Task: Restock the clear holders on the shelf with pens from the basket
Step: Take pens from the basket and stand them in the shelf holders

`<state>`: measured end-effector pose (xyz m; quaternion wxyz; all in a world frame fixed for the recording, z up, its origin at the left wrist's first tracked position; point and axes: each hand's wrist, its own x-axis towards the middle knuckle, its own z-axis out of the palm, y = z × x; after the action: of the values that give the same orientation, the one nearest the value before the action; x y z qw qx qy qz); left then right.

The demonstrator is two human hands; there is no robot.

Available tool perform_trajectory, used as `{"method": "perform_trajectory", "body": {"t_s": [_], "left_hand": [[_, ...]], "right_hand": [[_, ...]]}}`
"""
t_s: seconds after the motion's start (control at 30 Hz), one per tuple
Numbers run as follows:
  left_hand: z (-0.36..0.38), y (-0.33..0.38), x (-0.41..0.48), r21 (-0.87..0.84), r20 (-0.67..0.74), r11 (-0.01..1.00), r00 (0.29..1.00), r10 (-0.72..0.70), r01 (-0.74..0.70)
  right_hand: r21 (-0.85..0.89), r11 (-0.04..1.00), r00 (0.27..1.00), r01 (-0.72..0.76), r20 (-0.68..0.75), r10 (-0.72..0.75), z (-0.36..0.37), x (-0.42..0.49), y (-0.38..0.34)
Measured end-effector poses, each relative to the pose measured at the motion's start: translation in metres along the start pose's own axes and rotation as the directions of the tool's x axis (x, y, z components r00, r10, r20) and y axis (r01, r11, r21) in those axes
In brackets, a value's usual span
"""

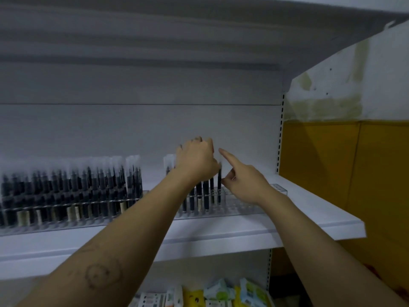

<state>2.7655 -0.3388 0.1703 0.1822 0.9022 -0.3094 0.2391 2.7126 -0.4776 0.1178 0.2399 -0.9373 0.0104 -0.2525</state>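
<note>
L hand (197,158) fingers curled round tops of the pens (205,191) standing in the clear holder (234,209) by the shelf's (321,218) right end. R hand (245,180): index straight, thumb on a pen, can't tell if gripping.

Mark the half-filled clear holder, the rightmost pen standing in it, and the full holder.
half-filled clear holder (238,209): head view, empty front slots.
rightmost pen (219,189): head view, dark barrel.
full holder (66,224): head view, front wall.
</note>
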Motion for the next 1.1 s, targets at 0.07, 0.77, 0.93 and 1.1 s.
{"method": "perform_trajectory", "body": {"t_s": [0.07,0.77,0.93,1.1], "left_hand": [[-0.003,-0.005,-0.004,0.002,0.003,1.0,1.0,0.014,-0.014],[-0.02,-0.042,-0.159,0.036,-0.176,0.986,0.971,0.164,-0.16],[0.001,-0.058,-0.213,-0.018,-0.163,0.988,0.976,0.147,-0.152],[0.038,-0.086,-0.274,-0.055,-0.044,0.998,0.998,0.04,-0.042]], "right_hand": [[0.041,0.999,1.0,-0.023,-0.006,0.023,0.001,-0.003,-0.002],[-0.011,0.993,0.987,0.115,-0.113,-0.116,0.014,-0.109,-0.081],[0.015,0.992,0.988,0.126,-0.088,-0.124,0.053,-0.147,-0.084],[0.056,0.993,0.994,0.106,0.012,-0.106,0.11,-0.19,-0.072]]}}
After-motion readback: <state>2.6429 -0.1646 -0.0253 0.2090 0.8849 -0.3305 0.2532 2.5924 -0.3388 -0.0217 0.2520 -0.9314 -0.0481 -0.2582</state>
